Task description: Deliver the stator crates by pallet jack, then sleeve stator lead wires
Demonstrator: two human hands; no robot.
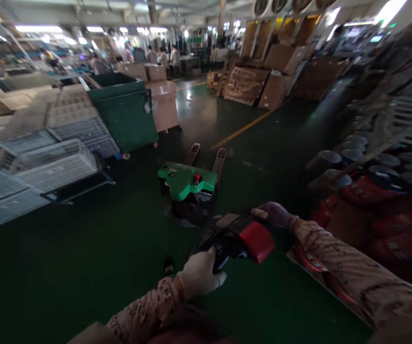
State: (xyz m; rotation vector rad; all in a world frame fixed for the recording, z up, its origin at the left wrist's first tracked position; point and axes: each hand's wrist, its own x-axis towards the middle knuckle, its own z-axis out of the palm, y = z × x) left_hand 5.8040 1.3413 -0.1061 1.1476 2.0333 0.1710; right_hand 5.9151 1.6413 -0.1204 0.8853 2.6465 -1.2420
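"What are you gripping?"
"On my feed, my left hand (201, 273) is gripping the control handle (227, 220); my right hand (276, 215) is clasping its far side."
"And the pallet truck (184, 184)?"
"It's standing ahead, forks (219, 164) pointing away."

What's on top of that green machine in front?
The green machine has a red knob on top, towards the picture's right. Whatever's inside is covered up, so I can't see it.
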